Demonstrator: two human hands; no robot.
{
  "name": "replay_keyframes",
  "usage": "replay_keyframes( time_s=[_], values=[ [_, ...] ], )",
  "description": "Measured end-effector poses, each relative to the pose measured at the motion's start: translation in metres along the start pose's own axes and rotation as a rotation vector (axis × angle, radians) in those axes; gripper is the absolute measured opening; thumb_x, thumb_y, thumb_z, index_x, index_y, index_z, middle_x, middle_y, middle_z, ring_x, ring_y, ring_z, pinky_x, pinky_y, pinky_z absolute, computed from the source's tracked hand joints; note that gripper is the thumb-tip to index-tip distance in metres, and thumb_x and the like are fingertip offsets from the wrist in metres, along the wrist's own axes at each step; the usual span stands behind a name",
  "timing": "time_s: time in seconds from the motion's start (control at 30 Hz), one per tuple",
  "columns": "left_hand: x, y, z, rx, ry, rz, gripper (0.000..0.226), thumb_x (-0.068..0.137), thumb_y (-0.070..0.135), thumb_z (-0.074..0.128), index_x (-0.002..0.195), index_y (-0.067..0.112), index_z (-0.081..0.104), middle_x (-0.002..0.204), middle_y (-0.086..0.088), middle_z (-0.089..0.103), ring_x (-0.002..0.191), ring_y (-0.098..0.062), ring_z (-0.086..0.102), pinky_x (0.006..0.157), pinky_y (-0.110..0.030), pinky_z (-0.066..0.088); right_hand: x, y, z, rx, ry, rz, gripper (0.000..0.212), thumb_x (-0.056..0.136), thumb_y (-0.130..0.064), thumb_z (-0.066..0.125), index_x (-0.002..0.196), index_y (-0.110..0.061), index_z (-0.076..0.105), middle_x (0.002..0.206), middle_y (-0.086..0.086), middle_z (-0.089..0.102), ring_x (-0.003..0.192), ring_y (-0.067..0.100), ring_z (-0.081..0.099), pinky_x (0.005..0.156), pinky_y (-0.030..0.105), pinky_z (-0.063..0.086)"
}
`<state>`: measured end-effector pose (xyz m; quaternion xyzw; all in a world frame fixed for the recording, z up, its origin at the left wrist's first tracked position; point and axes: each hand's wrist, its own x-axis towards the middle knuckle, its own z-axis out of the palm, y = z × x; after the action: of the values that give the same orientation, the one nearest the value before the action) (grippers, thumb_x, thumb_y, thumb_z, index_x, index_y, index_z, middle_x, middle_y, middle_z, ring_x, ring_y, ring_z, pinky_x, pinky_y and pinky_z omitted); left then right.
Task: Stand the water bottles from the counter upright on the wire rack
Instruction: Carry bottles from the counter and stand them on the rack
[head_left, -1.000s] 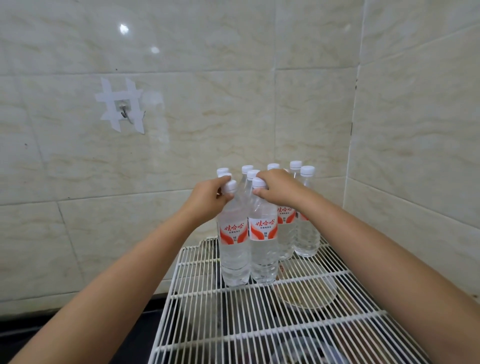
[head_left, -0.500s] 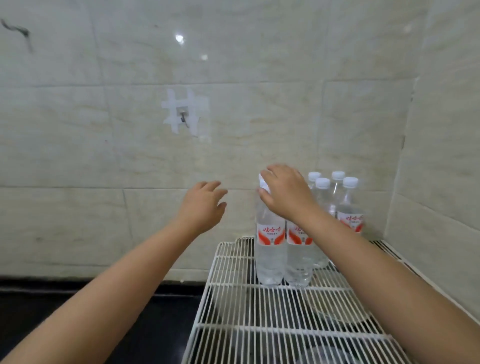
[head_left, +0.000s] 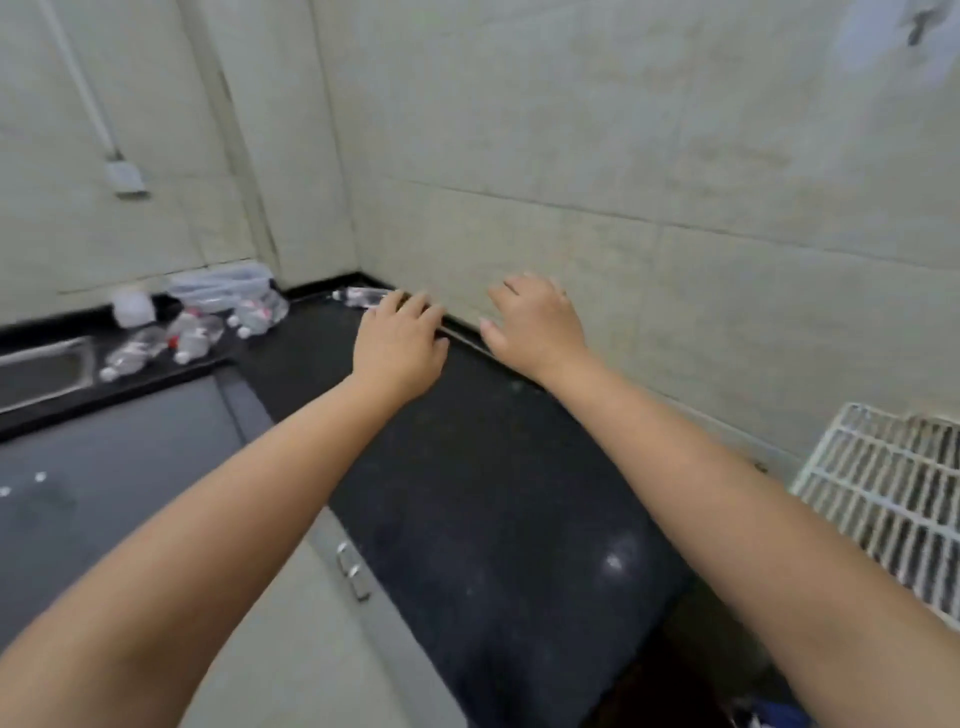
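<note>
Both our hands have left the bottles on the wire rack (head_left: 883, 483) and swung left over the dark worktop (head_left: 493, 467). Left hand (head_left: 397, 340) and right hand (head_left: 535, 325) are spread and empty, reaching out, we judge, for more. Remaining water bottles (head_left: 192, 332) lie on their sides near the corner, well apart from the rack.

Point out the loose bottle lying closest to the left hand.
The bottle along the back wall, just beyond the left hand; the other bottles lie near the sink.
</note>
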<state>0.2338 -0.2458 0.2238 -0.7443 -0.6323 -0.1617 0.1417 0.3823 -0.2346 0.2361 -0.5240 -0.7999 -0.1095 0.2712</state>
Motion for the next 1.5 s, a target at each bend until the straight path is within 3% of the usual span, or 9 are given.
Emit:
replay_keyframes(
  time_s=[0.1,0.2,0.37,0.6,0.8,1.2,1.5],
  values=[
    [-0.022,-0.065,0.017,0.027,-0.052,-0.139,0.048,0.093,0.029,0.042,0.137,0.010,0.042,0.144,-0.013,0.043,0.132,-0.034,0.036,0.109,-0.044,0.033,0.019,-0.048,0.054,0.056,-0.062,-0.049,0.035,0.088,-0.024,0.054,0.111,0.003,0.059,0.117,0.021,0.059,0.116,0.035,0.049,0.102,0.044,0.031],
    [-0.035,-0.129,0.041,0.071,-0.123,-0.234,0.050,0.096,0.028,0.041,0.143,0.015,0.031,0.150,-0.008,0.034,0.138,-0.031,0.028,0.114,-0.040,0.027,0.038,-0.092,0.108,0.039,-0.148,-0.081,0.041,0.091,-0.029,0.048,0.122,-0.004,0.052,0.127,0.015,0.053,0.125,0.032,0.041,0.105,0.043,0.028],
    [-0.042,-0.234,0.081,0.078,-0.218,-0.324,0.050,0.097,0.029,0.038,0.144,0.016,0.028,0.151,-0.007,0.031,0.140,-0.030,0.024,0.116,-0.040,0.023,0.070,-0.164,0.194,0.041,-0.259,-0.053,0.042,0.092,-0.032,0.046,0.125,-0.006,0.049,0.131,0.013,0.050,0.126,0.032,0.040,0.106,0.044,0.029],
    [-0.045,-0.346,0.130,0.010,-0.345,-0.351,0.050,0.097,0.030,0.039,0.145,0.022,0.026,0.154,-0.004,0.026,0.142,-0.030,0.018,0.116,-0.039,0.020,0.104,-0.248,0.292,0.090,-0.428,0.042,0.049,0.094,-0.033,0.044,0.137,-0.010,0.037,0.140,0.012,0.043,0.136,0.030,0.029,0.111,0.043,0.024],
    [-0.025,-0.413,0.180,-0.031,-0.452,-0.323,0.047,0.098,0.031,0.034,0.144,0.022,0.029,0.155,-0.003,0.024,0.143,-0.030,0.017,0.116,-0.039,0.019,0.139,-0.281,0.367,0.080,-0.564,0.078,0.051,0.095,-0.033,0.042,0.140,-0.011,0.033,0.146,0.011,0.037,0.139,0.029,0.025,0.114,0.043,0.020],
    [0.124,-0.599,0.272,0.006,-0.567,-0.300,0.047,0.098,0.032,0.035,0.144,0.019,0.029,0.155,-0.005,0.023,0.143,-0.030,0.016,0.118,-0.038,0.018,0.335,-0.317,0.529,0.193,-0.608,0.148,0.048,0.095,-0.030,0.043,0.137,-0.009,0.038,0.146,0.013,0.038,0.138,0.029,0.028,0.113,0.040,0.026],
    [0.238,-0.739,0.328,-0.002,-0.492,-0.228,0.049,0.096,0.029,0.041,0.143,0.018,0.033,0.149,-0.007,0.035,0.137,-0.030,0.028,0.111,-0.036,0.026,0.473,-0.343,0.626,0.148,-0.643,0.219,0.044,0.095,-0.030,0.044,0.132,-0.008,0.044,0.141,0.012,0.043,0.133,0.029,0.035,0.109,0.039,0.031]
  ],
)
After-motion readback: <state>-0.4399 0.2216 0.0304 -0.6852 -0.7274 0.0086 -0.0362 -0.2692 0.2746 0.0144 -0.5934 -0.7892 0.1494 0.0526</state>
